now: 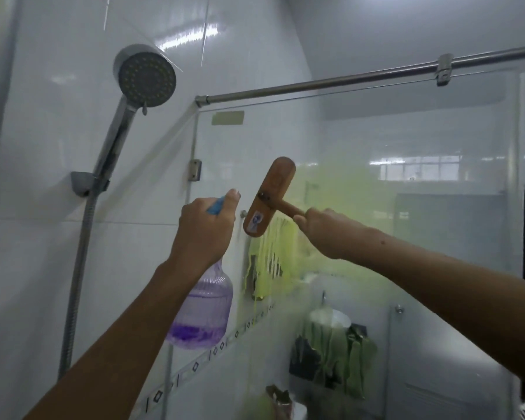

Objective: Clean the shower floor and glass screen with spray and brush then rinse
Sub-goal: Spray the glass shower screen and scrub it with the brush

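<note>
You are part-way through the glass screen (422,207), and as far as this view shows, spraying and scrubbing overlap here. Your left hand (205,225), at centre left of the frame, is clamped round the neck of the spray bottle (205,310), with a finger on its blue trigger. The bottle hangs below your fist with only a shallow pool of purple liquid in its base.

Your right hand (325,231), just right of centre, has its fingers wrapped round the short handle of the wooden brush (269,197). The brush head stands tilted at the centre of the frame, near the screen's hinged edge, with its bristle side turned away from you toward the glass.

A yellow-green film (340,189) clouds the middle of the pane. Streaks run down below the brush, so that patch looks treated. The upper pane near the rail (315,83) and the right-hand part look bare of it and probably need work.

The rinse looks not yet begun. The shower head (146,75) sits in its wall holder at upper left, and no water shows. The floor is out of view, so you cannot judge it from here.
</note>
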